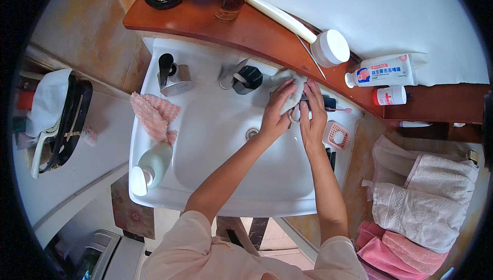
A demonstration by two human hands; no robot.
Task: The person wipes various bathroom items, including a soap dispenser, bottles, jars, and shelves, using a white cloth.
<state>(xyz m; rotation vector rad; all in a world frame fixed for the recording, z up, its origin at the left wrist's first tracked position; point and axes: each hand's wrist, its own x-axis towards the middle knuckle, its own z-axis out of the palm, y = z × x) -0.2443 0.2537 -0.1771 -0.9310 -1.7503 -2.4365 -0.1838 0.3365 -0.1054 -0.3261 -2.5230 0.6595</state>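
Both hands are over the back right of the white washbasin [215,141]. My left hand [278,106] holds a light grey cloth [293,94] with the fingers on top of it. My right hand [314,116] is close beside it, fingertips by the cloth's right edge; whether it grips anything is unclear. Between the hands a small metal ring-shaped part [294,116] shows, its rest hidden. Behind the right hand lie a dark object [329,103] and a pink toothbrush [344,110]. A black faceted cup [247,80] stands to the left of the cloth.
A faucet [174,76], a pink-striped cloth [156,114] and a pump bottle [156,164] are on the basin's left side. A pink soap dish [337,135] sits at right. Above runs a brown wooden shelf [208,29] with a white jar [330,48] and a tube [385,71]. Towels [423,203] hang at right.
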